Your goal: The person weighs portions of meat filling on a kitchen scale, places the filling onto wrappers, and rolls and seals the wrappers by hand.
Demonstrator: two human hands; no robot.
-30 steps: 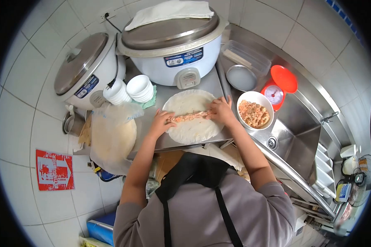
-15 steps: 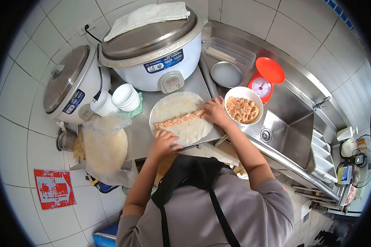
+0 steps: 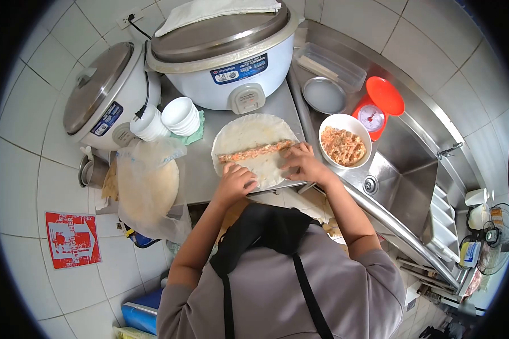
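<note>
A round, pale wrapper sheet (image 3: 249,129) lies flat on the steel counter. A strip of orange-pink minced filling (image 3: 256,151) runs across its middle. My left hand (image 3: 236,183) rests at the wrapper's near left edge, fingers a little apart, fingertips close to the strip's left end. On the near right side, my right hand (image 3: 307,163) has its fingers spread over the wrapper, with the fingertips by the strip's right end. Just right of it stands a white bowl (image 3: 323,153) of the same minced mixture (image 3: 343,146).
A stack of wrappers in a plastic bag (image 3: 147,192) lies left. White bowls (image 3: 181,116) stand behind it, near two rice cookers (image 3: 226,73) (image 3: 104,101). Right are a red scale (image 3: 379,110), a round metal pan (image 3: 323,95), a clear tray (image 3: 345,68) and a sink (image 3: 404,178).
My right hand has come toward me from the strip's right end onto the wrapper's near right part. My left hand has shifted slightly inward. The whole view has tilted a little.
</note>
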